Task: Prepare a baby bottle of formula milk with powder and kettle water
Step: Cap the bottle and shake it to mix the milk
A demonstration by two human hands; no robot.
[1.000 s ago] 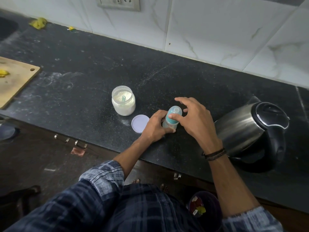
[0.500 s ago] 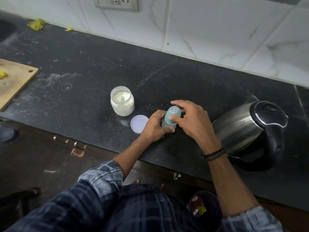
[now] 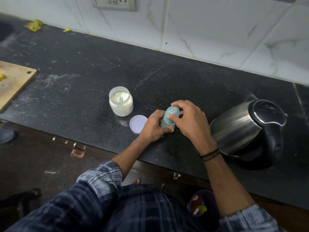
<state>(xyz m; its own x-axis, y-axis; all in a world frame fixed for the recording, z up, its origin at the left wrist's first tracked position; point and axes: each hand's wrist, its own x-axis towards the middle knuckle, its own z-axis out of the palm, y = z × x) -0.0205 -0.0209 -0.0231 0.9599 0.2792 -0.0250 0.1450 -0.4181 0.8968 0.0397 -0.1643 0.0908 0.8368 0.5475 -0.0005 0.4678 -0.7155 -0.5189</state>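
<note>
Since the earlier frames the right hand (image 3: 189,121) has been closed further round the top of the bottle (image 3: 169,118), its fingers curling over the teal cap where before they were spread above it. The bottle is stood upright on the counter (image 3: 87,67), just right of the frame's centre. Its lower body is gripped by the left hand (image 3: 154,127), fingers wrapped round it; the cap is pinched between the right thumb and fingers. Just left of the left hand, a round lid (image 3: 137,123) is laid flat on the counter, and beyond it, toward centre left, an open jar (image 3: 121,102) of white powder is stood with a teal scoop handle seen inside. A steel kettle (image 3: 247,129) with its black lid shut is placed at the right. A wooden board (image 3: 13,81) is seen at the left edge.
</note>
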